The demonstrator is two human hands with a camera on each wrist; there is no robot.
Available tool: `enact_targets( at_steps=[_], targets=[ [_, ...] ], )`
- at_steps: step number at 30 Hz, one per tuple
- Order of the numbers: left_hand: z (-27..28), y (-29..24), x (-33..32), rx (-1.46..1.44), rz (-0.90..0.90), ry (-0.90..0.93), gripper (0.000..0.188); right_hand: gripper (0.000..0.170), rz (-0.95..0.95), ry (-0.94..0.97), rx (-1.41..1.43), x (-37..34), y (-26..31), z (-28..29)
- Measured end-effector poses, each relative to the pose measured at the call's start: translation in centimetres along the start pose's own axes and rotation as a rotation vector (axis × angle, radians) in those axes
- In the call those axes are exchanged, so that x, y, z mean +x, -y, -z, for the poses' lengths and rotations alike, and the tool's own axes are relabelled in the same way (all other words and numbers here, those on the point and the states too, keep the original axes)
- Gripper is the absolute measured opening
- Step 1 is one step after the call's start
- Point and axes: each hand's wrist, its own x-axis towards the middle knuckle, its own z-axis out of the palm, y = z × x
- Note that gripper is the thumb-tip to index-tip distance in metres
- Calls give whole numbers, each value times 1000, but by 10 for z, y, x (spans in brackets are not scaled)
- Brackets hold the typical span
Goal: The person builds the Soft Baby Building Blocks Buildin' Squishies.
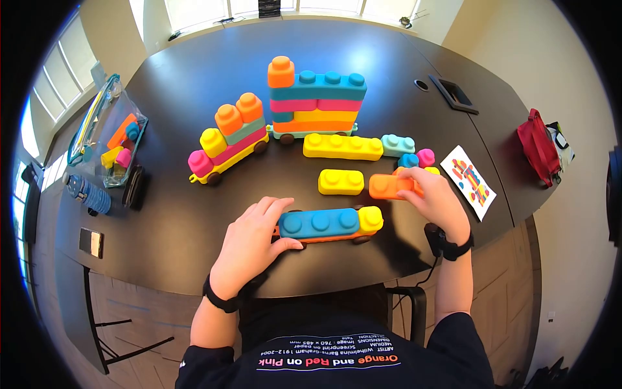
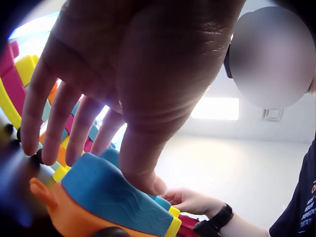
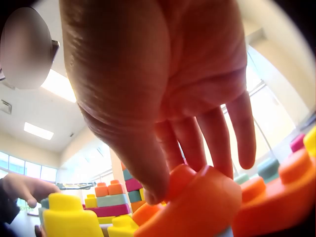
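Note:
My left hand holds the left end of a toy train wagon, thumb along the near side and fingers at the far side. The wagon has an orange wheeled base, a long blue block on top and a small yellow block at its right end. Farther right, my right hand pinches an orange building block between thumb and fingers. In the right wrist view this block looks tilted, with another orange block beside it. A yellow two-stud block lies left of the right hand.
Two built wagons stand farther back. A long yellow block, a pale blue block and small blocks lie near the right hand. A picture card is at right; a clear bag and water bottle stand left.

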Motion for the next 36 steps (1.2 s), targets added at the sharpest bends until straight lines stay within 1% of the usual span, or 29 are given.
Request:
enact_targets(
  at_steps=[2,3,4,6,7,8,10,11,14,15,19,21,25,27,28,30,31,33,34,36],
  targets=[
    [1,5,-1,-1,14,25,63,29,-24,-118,28,-1,18,6],
    [0,7,-2,-1,25,50,66,29,-7,-115,141,0,26,7],
    [-1,7,-2,0,28,50,66,29,-5,-113,143,1,34,3],
    [-3,6,-2,-1,53,34,63,28,174,-122,362,5,54,-8],
    [-3,6,-1,1,55,34,63,29,223,-78,318,7,64,-11],
    [-4,6,-1,-6,66,32,62,29,224,-79,320,9,69,-18],
    [-6,7,-1,-12,79,30,61,32,276,-3,352,15,76,-32],
    [-7,9,-1,-39,98,35,62,34,339,2,330,18,81,-35],
    [-7,6,0,-80,142,48,63,33,364,39,290,23,88,-47],
    [-6,5,0,-97,168,57,64,32,357,40,290,24,92,-49],
    [-9,6,-1,-70,168,50,64,30,382,29,270,25,97,-58],
    [-9,6,-1,-79,175,36,64,28,450,-24,199,25,98,-60],
    [-6,4,0,-61,160,63,66,26,451,-12,177,25,96,-61],
    [-5,3,1,-43,36,-20,66,25,431,-9,189,25,96,-61],
    [-4,1,2,-42,35,-21,66,25,431,-11,188,25,96,-61],
    [-4,-5,5,-144,-44,-90,58,28,413,-15,195,23,96,-62],
    [-5,-6,5,-144,-45,-91,58,28,413,-16,194,22,96,-61],
    [-6,-5,6,-103,-50,-65,49,32,401,-5,146,19,96,-55],
    [-5,-6,7,-101,-52,-66,49,32,403,-8,145,19,92,-49],
    [-3,-8,5,-89,-7,-37,46,35,288,-31,33,15,75,-32]
  ],
)
